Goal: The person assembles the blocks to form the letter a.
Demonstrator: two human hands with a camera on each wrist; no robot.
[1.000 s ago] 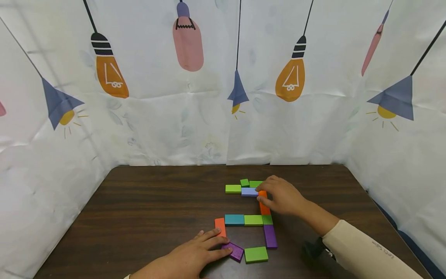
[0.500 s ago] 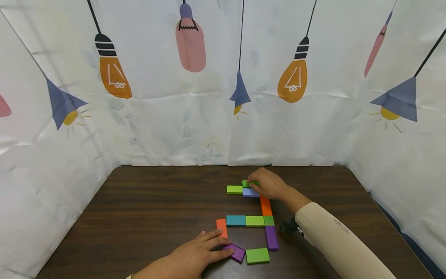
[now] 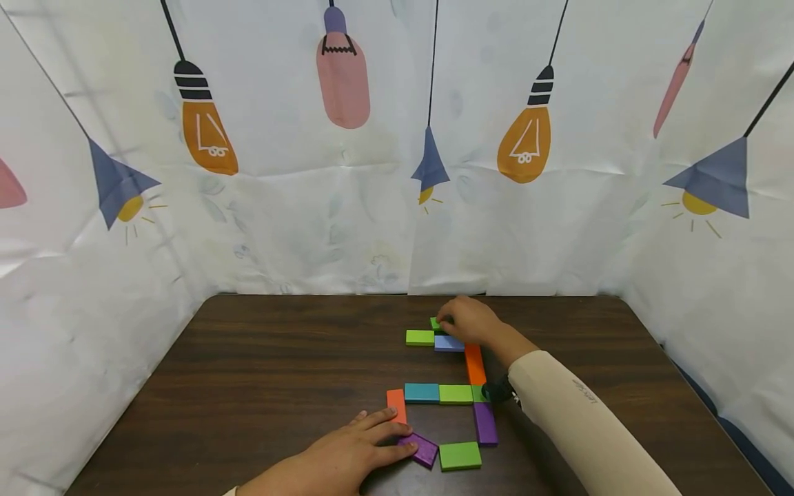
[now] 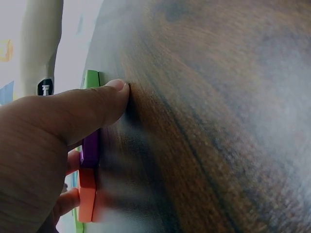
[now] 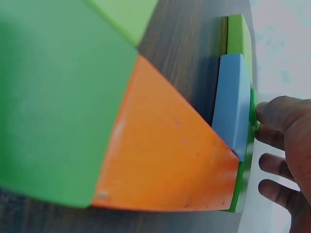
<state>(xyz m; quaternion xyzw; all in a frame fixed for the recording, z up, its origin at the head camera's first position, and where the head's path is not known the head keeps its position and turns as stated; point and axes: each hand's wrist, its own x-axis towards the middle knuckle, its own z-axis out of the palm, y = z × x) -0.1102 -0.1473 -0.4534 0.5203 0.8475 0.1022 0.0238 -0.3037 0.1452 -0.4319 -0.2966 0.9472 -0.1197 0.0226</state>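
Observation:
Flat coloured blocks form an angular line on the brown table. My left hand rests at the near left, its extended fingers touching a short orange block and a slanted purple block. In the left wrist view, the thumb reaches past those blocks to the tabletop. At the far end, my right hand pinches a small green block between thumb and forefinger, behind a light blue block. Its other fingers are loosely bent. Another green block lies beside it, hidden by the hand in the head view.
A lime block adjoins the blue one. A long orange block leads nearer, to a teal block, a second lime block and an upright purple block. Another lime block lies in front. A printed white curtain surrounds the table.
My right hand has moved from the long orange block, away and leftward, to the small green block at the far end. The left hand stays where it was.

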